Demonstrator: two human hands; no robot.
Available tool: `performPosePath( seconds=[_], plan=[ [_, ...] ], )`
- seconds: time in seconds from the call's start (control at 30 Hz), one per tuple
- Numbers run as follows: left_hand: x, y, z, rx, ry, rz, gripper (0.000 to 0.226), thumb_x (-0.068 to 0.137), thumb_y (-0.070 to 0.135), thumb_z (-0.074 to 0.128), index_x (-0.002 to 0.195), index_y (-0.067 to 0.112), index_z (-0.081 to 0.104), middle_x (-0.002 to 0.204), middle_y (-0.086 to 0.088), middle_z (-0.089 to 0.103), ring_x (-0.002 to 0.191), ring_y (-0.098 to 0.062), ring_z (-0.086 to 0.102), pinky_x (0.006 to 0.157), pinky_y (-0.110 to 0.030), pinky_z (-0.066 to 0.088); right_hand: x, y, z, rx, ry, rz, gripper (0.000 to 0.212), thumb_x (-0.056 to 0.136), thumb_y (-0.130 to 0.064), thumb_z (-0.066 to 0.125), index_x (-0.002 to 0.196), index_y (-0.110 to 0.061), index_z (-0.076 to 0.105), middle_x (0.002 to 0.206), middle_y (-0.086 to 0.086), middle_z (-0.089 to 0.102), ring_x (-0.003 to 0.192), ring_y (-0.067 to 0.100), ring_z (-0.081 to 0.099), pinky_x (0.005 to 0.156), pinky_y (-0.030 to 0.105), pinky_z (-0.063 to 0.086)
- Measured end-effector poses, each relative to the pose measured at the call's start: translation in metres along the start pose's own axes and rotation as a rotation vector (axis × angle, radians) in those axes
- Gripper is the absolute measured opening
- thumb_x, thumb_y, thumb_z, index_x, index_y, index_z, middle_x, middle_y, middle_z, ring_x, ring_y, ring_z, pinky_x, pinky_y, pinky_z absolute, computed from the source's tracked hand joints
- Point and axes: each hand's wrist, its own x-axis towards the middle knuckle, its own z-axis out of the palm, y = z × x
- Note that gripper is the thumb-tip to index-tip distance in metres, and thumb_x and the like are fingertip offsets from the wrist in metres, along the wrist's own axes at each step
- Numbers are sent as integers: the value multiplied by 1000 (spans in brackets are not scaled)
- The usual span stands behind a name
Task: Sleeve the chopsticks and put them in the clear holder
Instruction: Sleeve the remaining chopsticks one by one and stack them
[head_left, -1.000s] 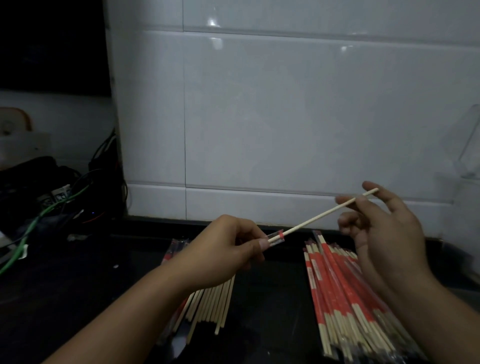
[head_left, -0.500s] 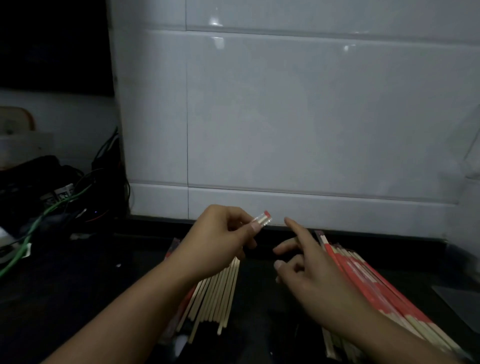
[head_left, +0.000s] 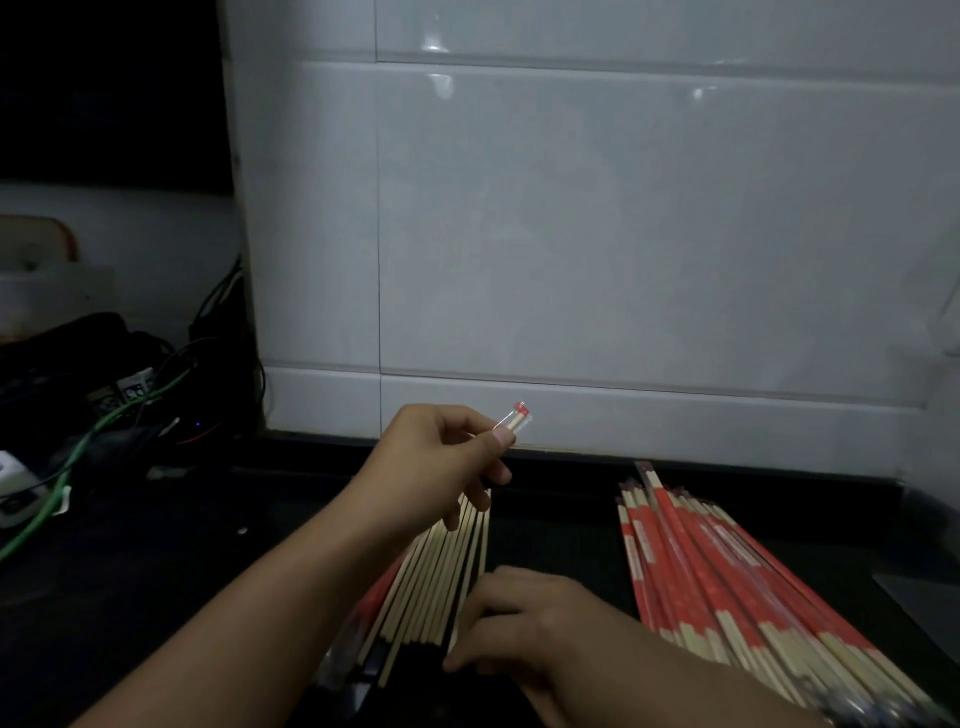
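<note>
We logged the scene from the head camera, taking the pile of bare chopsticks (head_left: 436, 582) on the dark counter (head_left: 208, 545) as our landmark.

Left hand (head_left: 441, 462): raised above the far end of the pile, thumb and forefinger pinched shut on a sleeved chopstick (head_left: 511, 422). Only its clear, red-tipped end showed past the fingers, pointing up and away toward the white tiled wall (head_left: 597, 234); the rest was hidden behind the hand.

Right hand (head_left: 524, 623): low, at the near right edge of the pile, fingers curled with the tips touching the outermost sticks. We could not tell whether it had closed on one.

Red plastic (head_left: 379, 597) showed under the pile's left edge, probably empty sleeves.

Right of the pile, apart from it: a fanned heap of red-sleeved chopsticks (head_left: 727, 571) lying flat on the counter.

Far left of the pile: tangled cables (head_left: 104, 426), one green, in deep shadow.

Clear holder: we noted only a faint transparent edge at the frame's right margin, too dim to confirm.
</note>
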Motion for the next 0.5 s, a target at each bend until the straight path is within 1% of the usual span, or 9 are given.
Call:
performPosePath(
  seconds=[0.07,0.17,0.2,0.23,0.3,0.33,0.37,0.43,0.5],
  plan=[
    [0,1,0,-19,8,-14,15,96,20,62,97,8,72,71,-7,71,55,-16,61,41,-24,41,1,-1,-2,31,-1,12,16,89,-9,65,102,-16,73,112,-12,53,106,2,52,89,15,43],
    [1,2,-1,-40,18,-31,16,96,18,62,98,5,71,71,-8,70,54,-16,59,40,-23,40,0,2,-4,21,-35,34,17,90,-10,63,103,-18,72,110,-8,56,105,5,53,89,24,49],
    [1,2,-1,-39,17,-34,16,97,17,62,98,4,71,70,-8,70,53,-15,59,40,-23,40,0,3,-5,11,-48,37,18,90,-10,63,104,-18,72,110,-7,57,105,6,54,89,25,50],
    [1,2,-1,-37,15,-35,16,97,17,61,98,4,71,70,-7,70,52,-14,59,40,-23,40,0,3,-6,7,-63,39,20,91,-11,62,106,-18,72,111,-6,57,106,6,53,90,21,48],
    [1,2,-1,-36,10,-38,16,97,16,61,98,4,71,68,-6,70,52,-13,59,40,-23,41,1,2,-9,10,-79,29,24,91,-10,60,112,-15,71,115,-7,55,109,4,51,92,8,39],
    [1,1,-1,-37,10,-38,16,97,16,61,98,4,71,68,-5,70,52,-13,59,40,-23,41,1,2,-10,14,-76,27,26,91,-9,59,114,-14,70,118,-9,52,111,3,50,92,3,36],
    [1,1,-1,-37,10,-37,16,97,17,61,97,5,71,67,-5,70,52,-13,59,40,-23,41,1,3,-11,19,-67,27,29,91,-7,59,117,-13,69,121,-10,49,111,2,50,91,2,35],
    [0,1,-1,-29,10,-31,16,97,18,61,97,6,72,68,-5,71,53,-14,60,40,-23,41,0,5,-10,1,-60,55,32,91,-5,59,120,-15,68,126,-9,47,107,-1,53,90,4,38],
    [0,2,-2,-29,13,-30,16,97,18,61,97,6,72,68,-5,71,54,-15,59,41,-24,41,0,8,-9,-52,-55,82,29,90,-6,61,115,-17,70,124,-9,47,105,-3,51,87,2,35]
  ],
)
